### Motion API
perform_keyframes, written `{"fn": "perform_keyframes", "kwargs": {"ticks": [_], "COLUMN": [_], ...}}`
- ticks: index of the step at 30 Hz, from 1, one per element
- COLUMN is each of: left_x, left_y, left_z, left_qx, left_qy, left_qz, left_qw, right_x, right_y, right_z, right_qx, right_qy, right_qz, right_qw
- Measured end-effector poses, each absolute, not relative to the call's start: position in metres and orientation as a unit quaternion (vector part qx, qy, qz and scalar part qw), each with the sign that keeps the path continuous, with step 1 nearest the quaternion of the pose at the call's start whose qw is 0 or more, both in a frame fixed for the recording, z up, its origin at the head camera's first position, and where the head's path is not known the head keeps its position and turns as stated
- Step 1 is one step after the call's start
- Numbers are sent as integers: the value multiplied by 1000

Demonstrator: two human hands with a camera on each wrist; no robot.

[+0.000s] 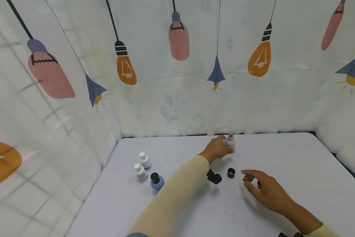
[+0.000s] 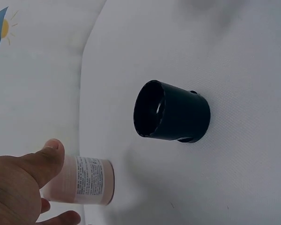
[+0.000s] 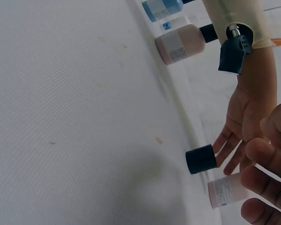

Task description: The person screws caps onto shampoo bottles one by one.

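Far back on the table, my left hand (image 1: 217,148) holds a pink bottle (image 1: 230,142) with an uncapped neck, thumb across its near side. In the left wrist view, the thumb overlaps the bottle's pink body beside a printed label (image 2: 90,176). A black cap (image 1: 231,172) stands on the table, hollow end up, between the hands and touched by neither. My right hand (image 1: 266,191) hovers over the table to the right of the cap, fingers loosely bent and holding nothing. Its fingers partly cover the pink bottle in the right wrist view.
A blue bottle (image 1: 157,183) with a black cap and two small white-capped bottles (image 1: 143,167) stand at the left. Another capped pink bottle (image 3: 181,43) shows in the right wrist view. A patterned cloth (image 1: 177,98) hangs along the table's back edge.
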State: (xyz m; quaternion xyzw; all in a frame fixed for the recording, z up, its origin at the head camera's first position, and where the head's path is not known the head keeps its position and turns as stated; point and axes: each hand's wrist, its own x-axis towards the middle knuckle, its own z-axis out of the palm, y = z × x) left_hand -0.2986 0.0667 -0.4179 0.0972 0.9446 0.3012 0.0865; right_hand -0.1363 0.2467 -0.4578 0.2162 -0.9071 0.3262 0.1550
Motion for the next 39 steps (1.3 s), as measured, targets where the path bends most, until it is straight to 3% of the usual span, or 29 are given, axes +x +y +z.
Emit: {"fn": "perform_keyframes", "kwargs": {"ticks": [39], "left_x": [-321], "left_y": [75], "left_z": [-433], "left_qx": [83], "left_qy": [914], "left_qz": [392], "left_qw": [58], "right_x": [-140], "right_y": [254], "right_z": [-462], "right_qx": [198], "right_qy": [-915], "right_qz": [317], "right_qw": [151]}}
